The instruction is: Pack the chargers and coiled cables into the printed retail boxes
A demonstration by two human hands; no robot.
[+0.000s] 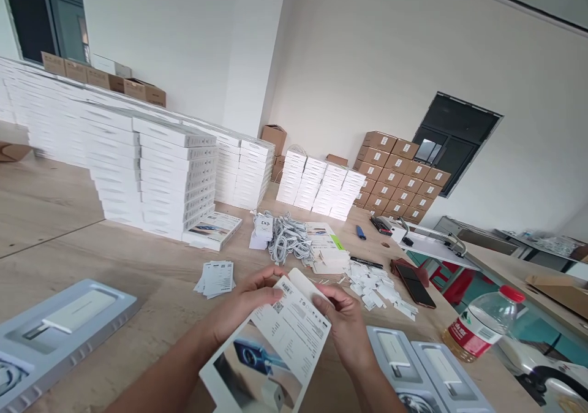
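A white printed box sleeve (275, 345) with a picture of a blue phone and small text is tilted up between my two hands, low in the view. My left hand (250, 293) grips its upper left edge, the thumb lying on the printed face. At its upper right edge, my right hand (346, 321) pinches the card between thumb and fingers. Beyond my left hand a few white printed cards (217, 278) lie on the table. Grey trays holding a white block and a coiled cable sit at both sides, one tray (82, 333) at left, another tray (390, 370) at right.
Stacks of white boxes (160, 174) fill the table's back left. Grey coiled cables (289, 238) and scattered white slips (379, 287) lie past my hands. A phone (414, 283) and a red-capped bottle (482, 324) are at right. Brown cartons (395, 177) stand by the wall.
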